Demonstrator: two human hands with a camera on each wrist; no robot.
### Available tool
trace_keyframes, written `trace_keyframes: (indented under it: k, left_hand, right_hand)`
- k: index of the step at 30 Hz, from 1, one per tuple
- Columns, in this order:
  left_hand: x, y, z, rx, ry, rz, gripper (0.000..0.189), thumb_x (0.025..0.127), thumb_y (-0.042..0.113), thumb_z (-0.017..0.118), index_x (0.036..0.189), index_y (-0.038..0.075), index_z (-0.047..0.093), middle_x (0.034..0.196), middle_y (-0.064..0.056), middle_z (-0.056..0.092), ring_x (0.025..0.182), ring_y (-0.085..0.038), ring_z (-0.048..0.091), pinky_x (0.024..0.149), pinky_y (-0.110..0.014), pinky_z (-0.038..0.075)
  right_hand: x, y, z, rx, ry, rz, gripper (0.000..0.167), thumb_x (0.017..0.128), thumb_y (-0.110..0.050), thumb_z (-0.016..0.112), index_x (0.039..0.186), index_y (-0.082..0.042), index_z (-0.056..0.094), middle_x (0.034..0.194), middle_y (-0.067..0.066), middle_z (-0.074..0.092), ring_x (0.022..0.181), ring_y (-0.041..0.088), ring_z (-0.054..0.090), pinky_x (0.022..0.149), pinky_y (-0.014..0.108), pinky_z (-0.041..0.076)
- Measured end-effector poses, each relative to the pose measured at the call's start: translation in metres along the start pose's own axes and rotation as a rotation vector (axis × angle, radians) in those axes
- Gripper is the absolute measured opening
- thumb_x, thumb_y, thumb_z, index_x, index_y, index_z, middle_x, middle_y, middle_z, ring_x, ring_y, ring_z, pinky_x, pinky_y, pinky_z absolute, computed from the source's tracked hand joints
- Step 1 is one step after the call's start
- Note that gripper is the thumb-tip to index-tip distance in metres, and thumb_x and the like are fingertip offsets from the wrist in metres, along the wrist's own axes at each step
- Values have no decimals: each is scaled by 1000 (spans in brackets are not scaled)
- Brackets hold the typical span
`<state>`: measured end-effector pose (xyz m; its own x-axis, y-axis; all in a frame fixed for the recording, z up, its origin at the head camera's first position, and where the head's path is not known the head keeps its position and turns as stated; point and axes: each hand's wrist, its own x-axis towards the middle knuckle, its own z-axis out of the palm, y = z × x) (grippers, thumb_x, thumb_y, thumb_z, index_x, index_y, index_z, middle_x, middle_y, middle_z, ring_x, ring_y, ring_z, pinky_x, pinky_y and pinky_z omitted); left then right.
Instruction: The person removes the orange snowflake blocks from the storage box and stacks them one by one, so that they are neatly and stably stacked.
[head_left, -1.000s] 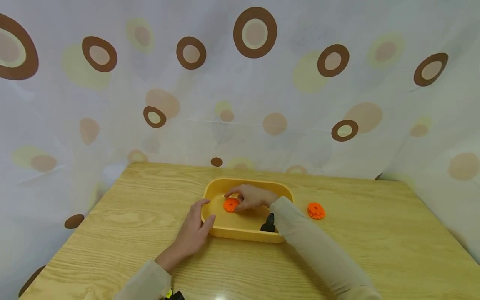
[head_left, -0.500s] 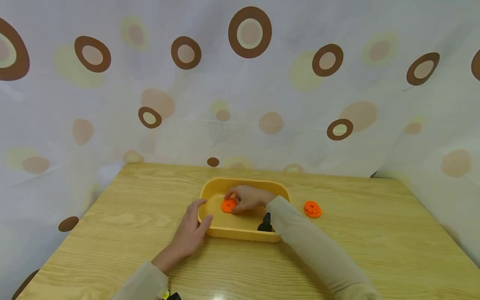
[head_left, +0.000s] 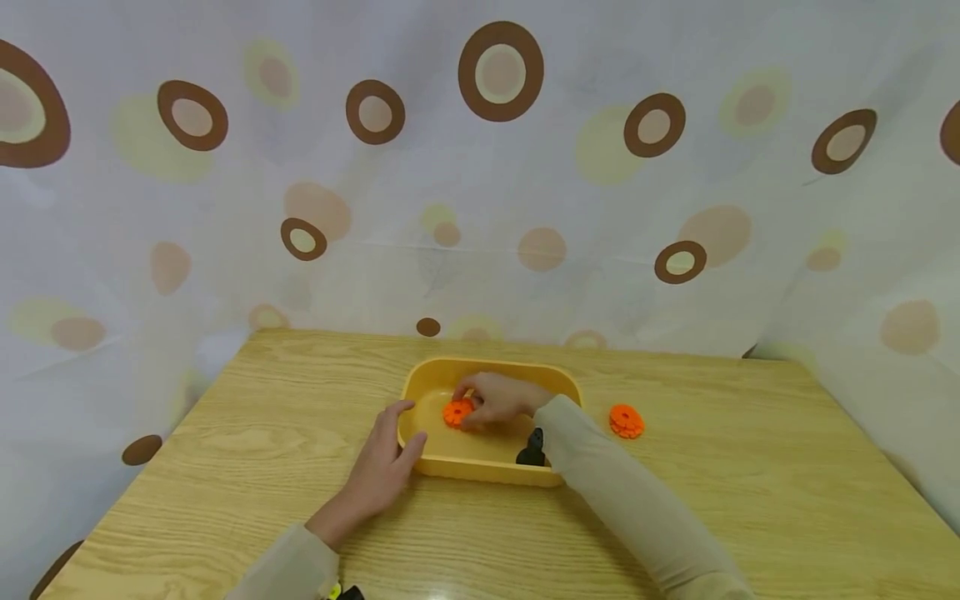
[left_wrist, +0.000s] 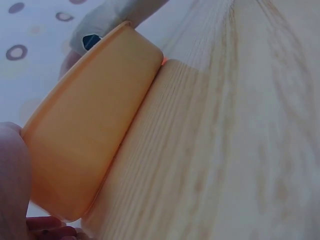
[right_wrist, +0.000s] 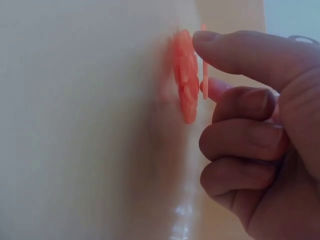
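Observation:
A yellow plastic tray (head_left: 487, 472) stands on the wooden table, a pile of thin notched orange discs (right_wrist: 185, 80) inside it. My right hand (head_left: 497, 397) reaches into the tray. Its thumb and index finger pinch one orange disc (right_wrist: 205, 75), which stands a little apart from the pile, while the other fingers curl into the palm. Around the tray's left end my left hand (head_left: 382, 462) holds on, with fingers at the back corner and thumb at the front corner. The left wrist view shows the tray's outer wall (left_wrist: 95, 120) beside that hand.
On the table right of the tray lies a small stack of orange discs (head_left: 626, 421). The black wrist camera (head_left: 532, 448) on my right wrist hangs over the tray's front part. A patterned cloth (head_left: 480, 208) hangs behind the table.
The head view has shifted slightly. My right hand has stayed at the discs, its fingers drawing a little closer together. The left hand keeps its place on the tray.

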<state>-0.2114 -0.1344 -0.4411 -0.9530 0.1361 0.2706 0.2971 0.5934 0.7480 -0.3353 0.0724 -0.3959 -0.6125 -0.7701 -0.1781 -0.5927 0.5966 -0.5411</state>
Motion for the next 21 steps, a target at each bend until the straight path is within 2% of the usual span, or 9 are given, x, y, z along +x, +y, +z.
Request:
trace_keyframes:
  k: [4, 21]
  left_hand:
    - [0, -1, 1, 0, -2, 0, 46, 100, 23, 50, 140, 4, 35, 125, -19, 46, 78, -15, 43, 78, -34, 40]
    - [-1, -1, 1, 10, 8, -1, 45, 100, 23, 50, 139, 5, 36, 132, -20, 45, 88, -20, 46, 86, -40, 41]
  right_hand:
    - [0, 0, 0, 16, 0, 6, 41, 86, -14, 72, 120, 3, 58, 68, -4, 44, 57, 6, 38, 57, 17, 34]
    - [-1, -1, -1, 68, -8, 11, 41, 86, -13, 71, 121, 3, 57, 65, -5, 43, 55, 6, 38, 55, 17, 33]
